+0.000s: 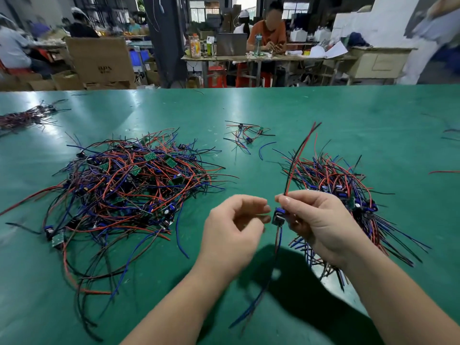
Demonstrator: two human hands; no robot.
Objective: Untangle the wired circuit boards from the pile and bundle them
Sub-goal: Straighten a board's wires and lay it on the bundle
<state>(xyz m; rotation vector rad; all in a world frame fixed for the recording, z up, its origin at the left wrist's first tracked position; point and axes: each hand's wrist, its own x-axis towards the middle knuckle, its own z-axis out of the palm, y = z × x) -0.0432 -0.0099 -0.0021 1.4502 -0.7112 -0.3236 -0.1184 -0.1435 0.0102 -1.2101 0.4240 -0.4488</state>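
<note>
A big tangled pile [124,188] of small green circuit boards with red, black and blue wires lies on the green table at the left. My right hand [321,225] grips one wired board [278,216] above the table; its red and black wires stick up and its blue wires hang down. My left hand [234,227] hovers just left of that board, fingers curled and apart, holding nothing. Behind my right hand lies a sorted bundle [348,195] of boards with their wires fanned out.
A few loose wired boards [246,135] lie in the middle of the green table [249,110]. Another wire bundle [25,118] rests at the far left edge. Stray wires lie at the right edge. Beyond the table, people sit at workbenches among cardboard boxes.
</note>
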